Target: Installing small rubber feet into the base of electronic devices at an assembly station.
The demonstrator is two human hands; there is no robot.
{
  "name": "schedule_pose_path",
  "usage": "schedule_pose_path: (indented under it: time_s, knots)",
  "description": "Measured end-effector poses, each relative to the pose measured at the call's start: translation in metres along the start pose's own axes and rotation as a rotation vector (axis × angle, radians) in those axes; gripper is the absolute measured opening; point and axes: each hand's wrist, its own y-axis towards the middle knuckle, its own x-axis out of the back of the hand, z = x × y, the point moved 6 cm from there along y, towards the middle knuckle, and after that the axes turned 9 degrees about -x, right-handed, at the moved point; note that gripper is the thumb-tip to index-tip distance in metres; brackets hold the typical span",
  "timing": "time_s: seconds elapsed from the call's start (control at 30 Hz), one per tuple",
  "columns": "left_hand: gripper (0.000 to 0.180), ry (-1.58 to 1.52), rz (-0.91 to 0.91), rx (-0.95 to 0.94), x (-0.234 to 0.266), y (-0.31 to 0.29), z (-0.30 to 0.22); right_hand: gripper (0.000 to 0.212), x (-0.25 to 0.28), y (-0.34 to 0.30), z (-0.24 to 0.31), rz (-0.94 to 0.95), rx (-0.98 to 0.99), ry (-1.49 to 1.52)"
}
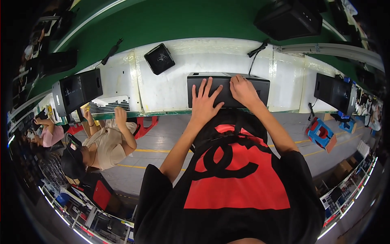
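A black box-shaped appliance (263,87) lies along the near edge of the white bench in front of me. My left hand (204,103) rests flat on its dark face, fingers spread and the tips near the far edge. At that far edge, right of the middle, my right hand (244,92) is closed with its fingers bent together. Whatever those fingers hold, if anything, is hidden under them. A bundled black power cord (257,50) lies beyond the appliance, and its lead runs down behind the right hand.
A small black square tray (159,59) sits left on the white bench (170,93). Similar black appliances stand left (79,91) and right (334,92). Beyond runs a green surface (183,18) carrying another black appliance (288,20). A co-worker (107,146) sits at left, handling small pieces.
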Motion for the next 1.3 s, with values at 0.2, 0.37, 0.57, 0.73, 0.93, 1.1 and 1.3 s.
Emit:
schedule_pose_path:
  time_s: [0.2,0.37,0.57,0.73,0.93,1.1,1.3]
  knots:
    - [0.065,0.018,0.029,0.006,-0.003,0.001,0.000,0.018,-0.002,0.011,0.006,0.113,-0.018,-0.172]
    - [0.066,0.020,0.026,-0.005,-0.004,0.002,0.000,0.026,0.001,0.023,0.013,0.137,-0.017,-0.293]
    - [0.066,0.037,0.024,-0.006,-0.008,0.000,0.001,0.029,-0.007,0.015,0.029,0.201,-0.041,-0.500]
    - [0.066,0.026,0.032,0.001,-0.007,-0.001,0.000,0.030,-0.005,0.027,0.036,0.244,-0.172,-0.453]
    - [0.064,0.033,0.017,-0.002,-0.006,0.001,0.001,0.022,0.005,0.043,-0.002,0.193,-0.092,-0.059]
    - [0.063,0.019,-0.004,-0.017,-0.003,0.005,0.000,0.020,-0.001,0.051,-0.008,0.340,-0.142,0.079]
    - [0.063,0.036,-0.001,-0.049,-0.005,0.003,-0.003,0.020,-0.003,0.044,-0.017,0.293,-0.108,0.177]
